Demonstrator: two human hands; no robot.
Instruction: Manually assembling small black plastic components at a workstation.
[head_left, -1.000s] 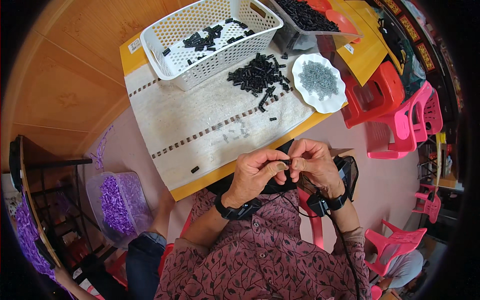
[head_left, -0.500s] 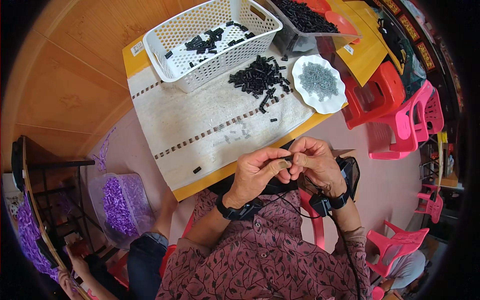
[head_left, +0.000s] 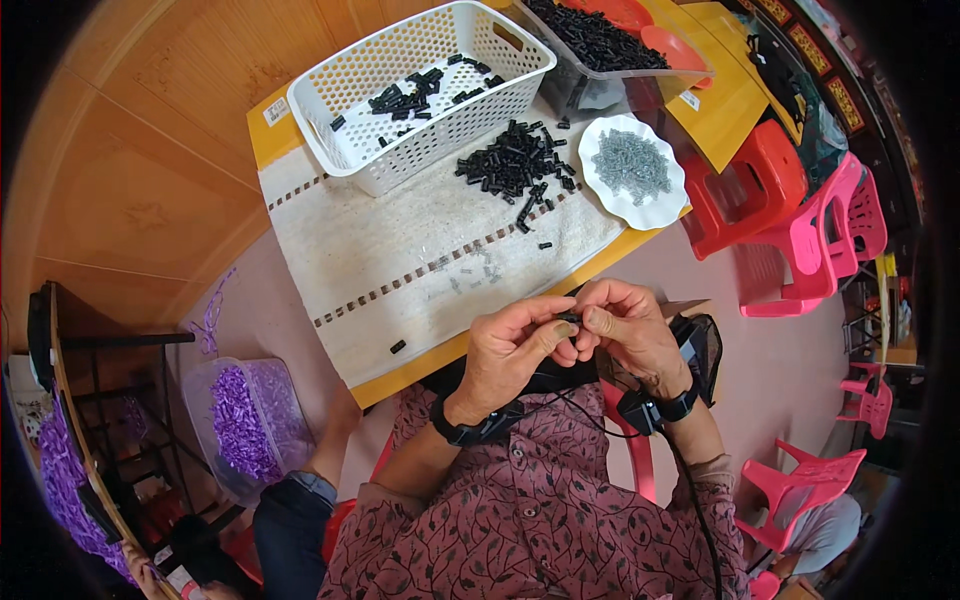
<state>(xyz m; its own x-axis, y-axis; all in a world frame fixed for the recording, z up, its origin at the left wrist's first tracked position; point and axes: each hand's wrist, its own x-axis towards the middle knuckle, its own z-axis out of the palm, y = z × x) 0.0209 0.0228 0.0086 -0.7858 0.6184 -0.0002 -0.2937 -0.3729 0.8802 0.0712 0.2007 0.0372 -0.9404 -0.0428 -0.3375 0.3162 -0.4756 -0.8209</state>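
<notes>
Just in front of the table's near edge, my two hands meet at the fingertips. My left hand pinches a small black cylindrical piece between thumb and fingers. The thumb and fingers of my right hand close in at the piece's other end; whether they hold a second small part is hidden. On the cloth-covered table lies a heap of similar black pieces, and a few clear small pieces are scattered nearer me. A white scalloped plate bears many small clear parts.
A white perforated basket with some black pieces stands at the back. Beside it, a clear bin is full of black pieces. Purple pieces fill a floor tub at left, near another person's leg. Red stools and pink chairs are at right.
My hands stay together at nearly the same spot, with small finger shifts; the black piece shows a little more between them. The whole view has shifted slightly.
</notes>
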